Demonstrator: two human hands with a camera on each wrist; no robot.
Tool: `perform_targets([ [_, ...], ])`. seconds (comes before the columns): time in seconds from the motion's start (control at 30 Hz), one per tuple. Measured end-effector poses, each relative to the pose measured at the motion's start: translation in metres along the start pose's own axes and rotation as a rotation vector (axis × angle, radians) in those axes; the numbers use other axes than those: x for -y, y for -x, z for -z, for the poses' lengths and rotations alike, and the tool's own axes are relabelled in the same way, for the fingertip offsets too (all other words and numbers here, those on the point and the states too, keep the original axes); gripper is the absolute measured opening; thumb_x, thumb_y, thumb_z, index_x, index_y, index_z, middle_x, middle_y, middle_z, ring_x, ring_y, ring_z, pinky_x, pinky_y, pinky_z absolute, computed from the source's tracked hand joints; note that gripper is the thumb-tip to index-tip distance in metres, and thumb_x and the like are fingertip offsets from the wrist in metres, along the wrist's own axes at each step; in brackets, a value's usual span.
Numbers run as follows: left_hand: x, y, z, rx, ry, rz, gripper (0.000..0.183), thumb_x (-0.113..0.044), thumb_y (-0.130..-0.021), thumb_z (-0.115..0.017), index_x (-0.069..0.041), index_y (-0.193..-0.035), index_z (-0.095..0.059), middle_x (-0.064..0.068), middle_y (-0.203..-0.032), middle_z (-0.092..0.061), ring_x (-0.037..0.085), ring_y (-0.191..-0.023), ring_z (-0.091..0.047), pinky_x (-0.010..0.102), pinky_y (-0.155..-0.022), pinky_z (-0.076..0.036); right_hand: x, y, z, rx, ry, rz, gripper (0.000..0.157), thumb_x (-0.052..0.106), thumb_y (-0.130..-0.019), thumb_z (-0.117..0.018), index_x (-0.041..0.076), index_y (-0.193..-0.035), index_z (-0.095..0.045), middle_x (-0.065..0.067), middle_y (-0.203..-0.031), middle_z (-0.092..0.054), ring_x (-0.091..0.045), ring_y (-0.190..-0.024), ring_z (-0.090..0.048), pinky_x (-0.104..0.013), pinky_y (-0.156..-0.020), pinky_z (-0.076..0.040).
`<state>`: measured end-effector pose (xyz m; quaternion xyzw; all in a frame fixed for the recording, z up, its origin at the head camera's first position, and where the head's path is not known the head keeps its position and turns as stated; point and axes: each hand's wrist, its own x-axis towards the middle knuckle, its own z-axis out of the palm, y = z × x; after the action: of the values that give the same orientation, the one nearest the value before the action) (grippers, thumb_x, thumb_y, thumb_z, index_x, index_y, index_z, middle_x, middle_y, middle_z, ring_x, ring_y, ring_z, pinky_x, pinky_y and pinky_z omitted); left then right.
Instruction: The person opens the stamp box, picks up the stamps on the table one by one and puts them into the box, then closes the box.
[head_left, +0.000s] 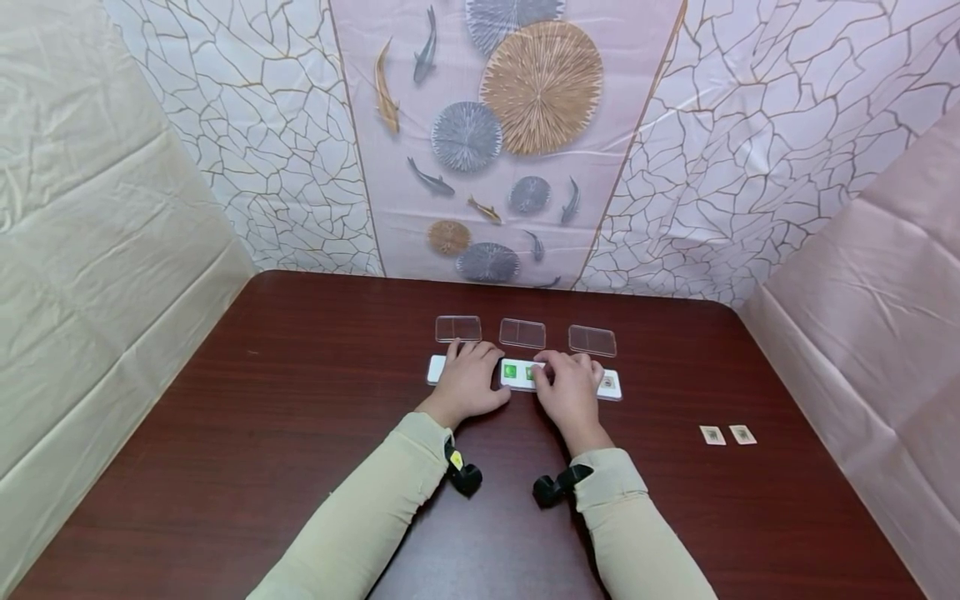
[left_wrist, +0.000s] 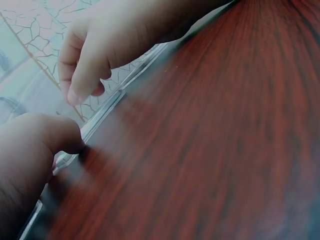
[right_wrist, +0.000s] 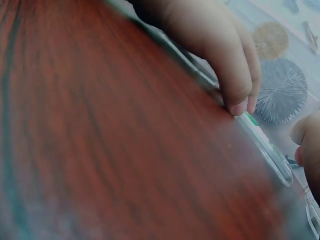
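My left hand [head_left: 468, 379] lies over the right part of a white flat case [head_left: 436, 369], fingers extended and spread. Its thumb [left_wrist: 65, 134] reaches the front edge near the left end of the middle white case [head_left: 517, 385]. A green-printed square card [head_left: 510, 372] lies in that middle case. Beside it, my right hand [head_left: 570, 387] pinches a second green card [head_left: 529, 373] with thumb and index finger, low over the case. That hand partly covers a third white case [head_left: 613, 392], where a small printed card [head_left: 607, 382] shows.
Behind the cases stand in a row three clear plastic lids, at left [head_left: 458, 328], in the middle [head_left: 522, 333] and at right [head_left: 592, 341]. Two small printed cards [head_left: 712, 435] lie on the dark wooden table [head_left: 300, 467] at right. Patterned cloth [head_left: 285, 167] hangs behind.
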<state>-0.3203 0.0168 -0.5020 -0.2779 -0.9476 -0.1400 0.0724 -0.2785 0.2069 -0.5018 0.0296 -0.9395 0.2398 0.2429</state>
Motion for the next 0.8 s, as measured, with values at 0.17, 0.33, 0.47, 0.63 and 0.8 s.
perform_targets([
  [0.17,0.007,0.003,0.001,-0.026,-0.017,-0.016,0.065,-0.051,-0.084,-0.064,-0.016,-0.139,-0.060,0.001,-0.139,-0.057,0.025,-0.134,-0.046,0.057,-0.120,-0.017,-0.001,0.002,0.007,-0.029,-0.028,0.010,0.011,0.021,-0.093,-0.069,0.015,-0.101,-0.074,-0.003,-0.080,-0.068,-0.032,-0.094,-0.051,-0.059,-0.101,-0.024],
  [0.33,0.023,0.009,0.004,-0.037,-0.018,-0.029,0.068,-0.056,-0.084,-0.067,-0.018,-0.139,-0.059,0.002,-0.140,-0.056,0.023,-0.135,-0.045,0.053,-0.121,-0.016,-0.010,0.004,0.014,-0.047,-0.042,0.008,0.011,0.020,-0.094,-0.069,0.014,-0.101,-0.074,-0.004,-0.083,-0.070,-0.033,-0.097,-0.051,-0.060,-0.103,-0.023],
  [0.47,0.037,0.015,0.009,-0.045,0.027,-0.047,0.067,-0.054,-0.083,-0.070,-0.018,-0.139,-0.059,0.001,-0.142,-0.054,0.022,-0.135,-0.043,0.051,-0.122,-0.013,-0.019,0.008,0.021,-0.057,-0.042,0.019,0.013,0.020,-0.093,-0.069,0.013,-0.102,-0.074,-0.004,-0.083,-0.069,-0.033,-0.097,-0.052,-0.061,-0.102,-0.023],
  [0.63,0.055,0.025,0.017,-0.065,0.058,-0.051,0.066,-0.052,-0.081,-0.072,-0.018,-0.136,-0.061,0.001,-0.140,-0.056,0.022,-0.132,-0.045,0.051,-0.121,-0.015,-0.035,0.016,0.035,-0.105,-0.036,0.061,0.014,0.018,-0.091,-0.070,0.011,-0.102,-0.074,-0.006,-0.083,-0.070,-0.034,-0.095,-0.052,-0.062,-0.100,-0.024],
  [0.8,0.072,0.035,0.022,-0.073,0.069,-0.015,0.066,-0.051,-0.080,-0.073,-0.016,-0.135,-0.062,0.004,-0.137,-0.058,0.024,-0.131,-0.046,0.052,-0.120,-0.018,-0.057,0.024,0.051,-0.133,-0.024,0.102,0.014,0.015,-0.090,-0.071,0.008,-0.101,-0.073,-0.007,-0.078,-0.068,-0.034,-0.092,-0.052,-0.062,-0.099,-0.024],
])
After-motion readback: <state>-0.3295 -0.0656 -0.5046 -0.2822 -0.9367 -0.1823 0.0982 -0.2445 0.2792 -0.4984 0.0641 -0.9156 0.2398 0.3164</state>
